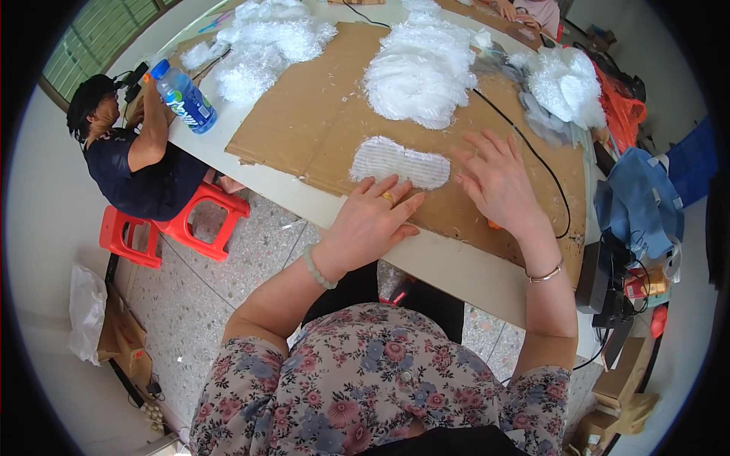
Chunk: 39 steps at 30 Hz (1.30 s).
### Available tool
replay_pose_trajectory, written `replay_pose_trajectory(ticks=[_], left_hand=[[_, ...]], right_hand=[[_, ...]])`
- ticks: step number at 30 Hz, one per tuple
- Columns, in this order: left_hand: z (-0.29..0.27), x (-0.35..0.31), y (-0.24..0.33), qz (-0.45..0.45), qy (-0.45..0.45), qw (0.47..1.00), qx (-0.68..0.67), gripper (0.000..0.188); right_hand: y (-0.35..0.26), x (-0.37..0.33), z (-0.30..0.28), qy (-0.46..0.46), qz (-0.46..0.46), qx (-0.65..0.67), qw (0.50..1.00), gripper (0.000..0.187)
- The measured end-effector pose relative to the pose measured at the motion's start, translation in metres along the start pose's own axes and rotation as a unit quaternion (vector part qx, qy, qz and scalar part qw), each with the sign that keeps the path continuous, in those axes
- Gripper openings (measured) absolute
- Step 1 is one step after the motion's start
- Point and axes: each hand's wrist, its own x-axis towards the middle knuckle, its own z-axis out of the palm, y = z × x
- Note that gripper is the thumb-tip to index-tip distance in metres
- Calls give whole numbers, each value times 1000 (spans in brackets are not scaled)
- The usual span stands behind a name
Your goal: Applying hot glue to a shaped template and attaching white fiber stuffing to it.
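"Handling the white ribbed pad [403, 161] well — what should you mind?"

"It lies on the cardboard sheet [300, 152], towards the front edge. Your left hand [365, 222] is loosely open, fingers bent, their tips at the pad's near edge; light, even pressure would probably suit so soft a thing. Your right hand [498, 181], spread and empty, is at the cardboard's right part, just beside the pad, well placed to steady that end."

"And what can't you make out?"

"Your left fingers cover some of the pad's rim — whether they press or merely rest is unclear. Nor can you tell if your right palm touches the cardboard. By its heel, a small orange thing [493, 224] is mostly hidden. The white heap [418, 76] on the cardboard's far part is cut off at the top."
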Motion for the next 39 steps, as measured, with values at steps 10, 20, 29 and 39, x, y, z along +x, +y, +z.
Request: replay_pose_trajectory(ticks=[10, 20, 29, 39], left_hand=[[2, 0, -7, 1, 30, 1000, -6, 40], [-15, -3, -23, -147, 138, 949, -243, 31], [-9, -9, -16, -21, 94, 992, -85, 25], [-3, -13, -18, -23, 71, 996, -55, 29]], right_hand=[[44, -50, -45, -213, 141, 149, 955, 57], [48, -67, -41, -189, 150, 201, 949, 62], [42, -64, -23, -90, 71, 68, 991, 52], [45, -57, -37, -73, 133, 278, 949, 39]])
